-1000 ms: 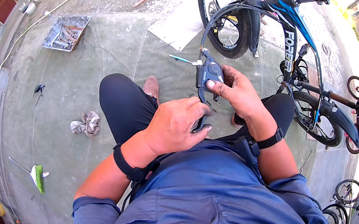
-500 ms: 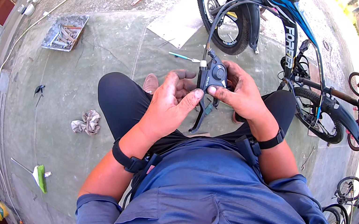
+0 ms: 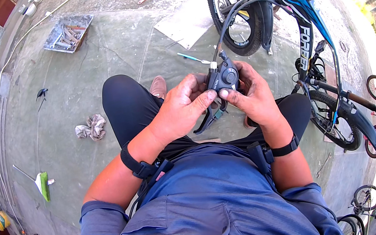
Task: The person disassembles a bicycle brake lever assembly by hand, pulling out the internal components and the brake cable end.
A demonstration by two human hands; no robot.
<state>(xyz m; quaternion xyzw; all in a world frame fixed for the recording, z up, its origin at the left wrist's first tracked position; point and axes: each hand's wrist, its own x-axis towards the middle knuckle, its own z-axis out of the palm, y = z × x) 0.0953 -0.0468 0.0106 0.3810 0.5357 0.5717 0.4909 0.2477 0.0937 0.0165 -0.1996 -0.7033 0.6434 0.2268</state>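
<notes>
Above the person's lap, a black brake-and-shifter unit (image 3: pixel 222 79) with cables running to the blue bicycle (image 3: pixel 314 41) is pinched between the left hand (image 3: pixel 182 111) and right hand (image 3: pixel 251 97), thumbs pressed on its face, a rag (image 3: pixel 91 127) lying well apart.

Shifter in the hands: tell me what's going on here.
A seated person holds a black shifter with both hands, left hand and right hand gripping it from either side above the lap. Its cables run up to the handlebar of a blue bike standing to the right. A rag and a tool tray lie on the concrete.
</notes>
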